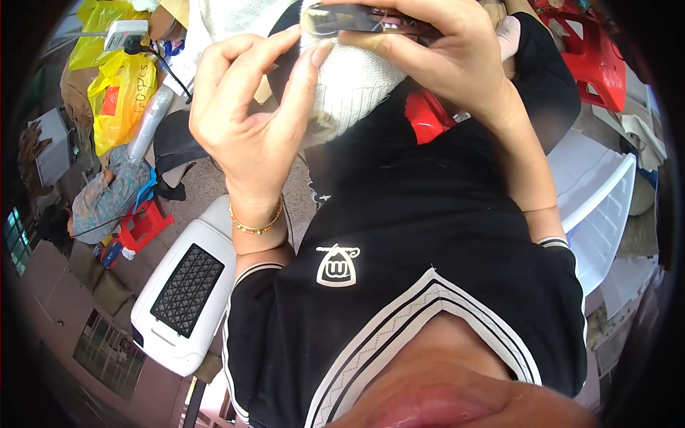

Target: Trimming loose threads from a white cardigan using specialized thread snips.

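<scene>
White ribbed knitted fabric lies bunched over my lap at the top of the view. My right hand is closed round a shiny, dark, elongated tool with a rounded, glassy-looking end; its exact kind does not show. That end lies over the fabric. My left hand, with a beaded bracelet on the wrist, has thumb and forefinger pinching the knit's left edge beside the tool's rounded end. What lies between those fingertips is partly hidden.
To my left stands a white box with a black patterned panel. Beyond it, a person in a patterned top is near a red stool. Yellow bags and a corded socket lie upper left. At right are a white plastic crate and red stool.
</scene>
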{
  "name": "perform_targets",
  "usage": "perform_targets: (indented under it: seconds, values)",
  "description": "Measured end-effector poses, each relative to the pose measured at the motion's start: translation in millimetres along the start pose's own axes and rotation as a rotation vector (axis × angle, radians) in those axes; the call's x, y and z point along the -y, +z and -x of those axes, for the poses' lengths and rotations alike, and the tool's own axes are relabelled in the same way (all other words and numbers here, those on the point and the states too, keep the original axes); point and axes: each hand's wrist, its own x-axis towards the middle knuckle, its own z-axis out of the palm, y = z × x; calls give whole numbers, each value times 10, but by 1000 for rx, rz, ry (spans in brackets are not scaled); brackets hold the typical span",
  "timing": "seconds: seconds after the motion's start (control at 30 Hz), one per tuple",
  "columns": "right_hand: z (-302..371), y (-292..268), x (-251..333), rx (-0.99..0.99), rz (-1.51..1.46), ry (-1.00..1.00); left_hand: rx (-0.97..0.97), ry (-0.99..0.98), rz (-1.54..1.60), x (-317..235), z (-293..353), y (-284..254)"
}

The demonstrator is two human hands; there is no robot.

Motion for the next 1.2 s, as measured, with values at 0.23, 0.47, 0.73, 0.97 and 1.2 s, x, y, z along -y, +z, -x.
perform_targets:
  seconds: [0.23,0.47,0.73,0.97,1.2]
  values:
    - [-23,16,57,-32,-75,-42,-82,1,-122,-93,-30,37]
    - [-54,54,30,-65,-84,-63,-55,-10,-31,-81,-31,71]
    - [-88,112,-207,-96,118,-369,-93,-62,113,13,-40,102]
    - [-98,87,-161,-79,116,-318,-151,-11,87,66,-64,175]
    - [-136,-33,-21,127,-301,292,-141,38,286,168,-85,286]
